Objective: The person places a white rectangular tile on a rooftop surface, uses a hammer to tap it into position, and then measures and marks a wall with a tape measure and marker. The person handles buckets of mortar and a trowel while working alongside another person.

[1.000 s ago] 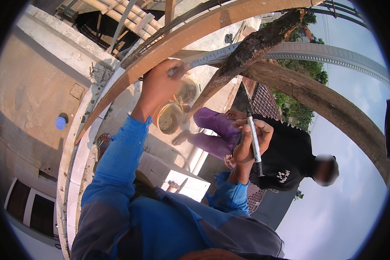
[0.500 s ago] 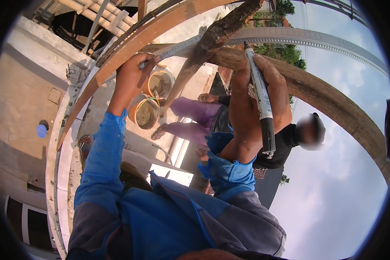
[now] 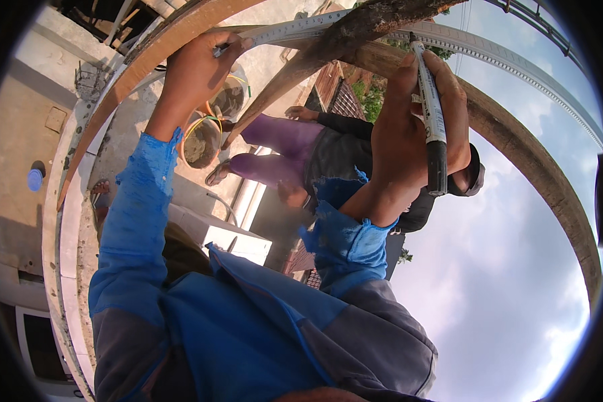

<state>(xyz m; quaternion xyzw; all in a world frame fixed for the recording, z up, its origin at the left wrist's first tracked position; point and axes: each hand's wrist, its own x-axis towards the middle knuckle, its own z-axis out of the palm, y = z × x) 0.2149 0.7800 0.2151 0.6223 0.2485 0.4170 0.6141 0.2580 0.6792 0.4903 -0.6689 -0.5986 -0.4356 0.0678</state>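
Observation:
My left hand is closed, with thumb and fingers pinching the left end of a white tape measure with dark markings. The tape runs right and passes behind a rough wooden prop. Beyond the prop, a pale grey ribbed strip curves away to the right. In my right hand is a white marker pen with a black end, gripped between thumb and fingers. Its dark tip points up at the strip's lower edge; contact I cannot tell.
A curved wooden beam spans the right side, and a brown board arcs along the left. Below stands a person in purple trousers and a dark top. Two buckets, one holding grey mortar, sit beside the prop's foot.
The view has shifted, so both hands appear higher. My marker tip is slightly farther right of the prop along the strip. The other person's lower hand has moved toward their thigh.

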